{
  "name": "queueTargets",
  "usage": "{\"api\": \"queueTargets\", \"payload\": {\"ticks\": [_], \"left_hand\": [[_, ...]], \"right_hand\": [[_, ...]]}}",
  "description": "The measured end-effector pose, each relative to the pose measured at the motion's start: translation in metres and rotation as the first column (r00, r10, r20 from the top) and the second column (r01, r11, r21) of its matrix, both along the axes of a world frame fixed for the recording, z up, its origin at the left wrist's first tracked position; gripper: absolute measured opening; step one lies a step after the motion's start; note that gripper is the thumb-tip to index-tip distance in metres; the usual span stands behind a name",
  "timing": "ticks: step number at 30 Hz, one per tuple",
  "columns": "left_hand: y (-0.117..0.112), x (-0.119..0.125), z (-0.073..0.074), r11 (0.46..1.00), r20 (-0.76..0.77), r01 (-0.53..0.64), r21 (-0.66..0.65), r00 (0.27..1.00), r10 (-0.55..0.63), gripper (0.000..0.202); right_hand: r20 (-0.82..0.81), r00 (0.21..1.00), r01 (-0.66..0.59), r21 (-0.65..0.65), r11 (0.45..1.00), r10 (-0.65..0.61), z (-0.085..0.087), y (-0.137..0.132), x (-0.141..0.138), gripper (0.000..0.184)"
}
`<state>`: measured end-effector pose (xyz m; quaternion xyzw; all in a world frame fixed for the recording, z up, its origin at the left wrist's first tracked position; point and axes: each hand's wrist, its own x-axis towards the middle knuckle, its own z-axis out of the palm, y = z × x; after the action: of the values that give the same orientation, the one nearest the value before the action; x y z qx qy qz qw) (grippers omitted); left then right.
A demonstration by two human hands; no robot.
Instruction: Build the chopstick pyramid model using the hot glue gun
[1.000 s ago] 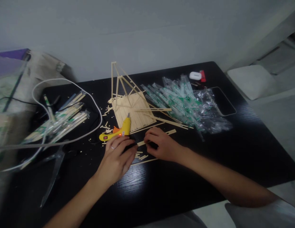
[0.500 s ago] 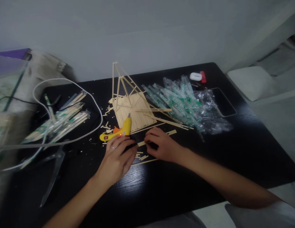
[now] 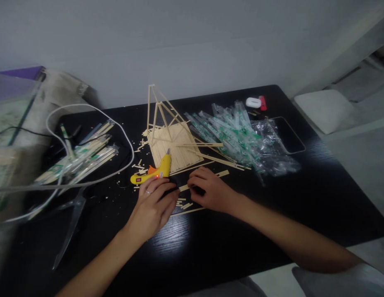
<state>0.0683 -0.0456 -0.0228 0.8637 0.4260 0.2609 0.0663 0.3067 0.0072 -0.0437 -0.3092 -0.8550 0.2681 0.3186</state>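
Note:
In the head view, a narrow strip of pale wooden sticks (image 3: 183, 187) runs between my hands, low over the black table. My right hand (image 3: 210, 189) pinches it near its middle, and its far end shows beyond the knuckles. At the left end, my left hand (image 3: 156, 202) has its fingers curled in, the tips partly hidden. Just past the left fingers lies a yellow glue gun (image 3: 162, 169) with a lit red light, its nozzle toward a flat panel of sticks (image 3: 176, 136). On that panel stands a slanted stick frame (image 3: 161, 111).
Wrapped sticks (image 3: 86, 156) and a looping white cable (image 3: 130, 144) lie at left, beside pliers-like handles (image 3: 72, 227). Clear green-printed wrappers (image 3: 232, 128), a phone (image 3: 288, 134) and a white case (image 3: 253, 102) are at right. Short stick offcuts (image 3: 186, 205) lie near my hands.
The view has shifted very slightly. Both hands keep the same hold and the objects stay where they were.

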Motion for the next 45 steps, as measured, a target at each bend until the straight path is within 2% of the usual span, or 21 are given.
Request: {"api": "queueTargets", "payload": {"ticks": [45], "left_hand": [[-0.0008, 0.0013, -0.0054, 0.999, 0.036, 0.001, 0.033, 0.999, -0.002, 0.018]], "right_hand": [[-0.009, 1.0, -0.007, -0.008, 1.0, 0.007, -0.0018, 0.0011, 0.0009, 0.018]]}}
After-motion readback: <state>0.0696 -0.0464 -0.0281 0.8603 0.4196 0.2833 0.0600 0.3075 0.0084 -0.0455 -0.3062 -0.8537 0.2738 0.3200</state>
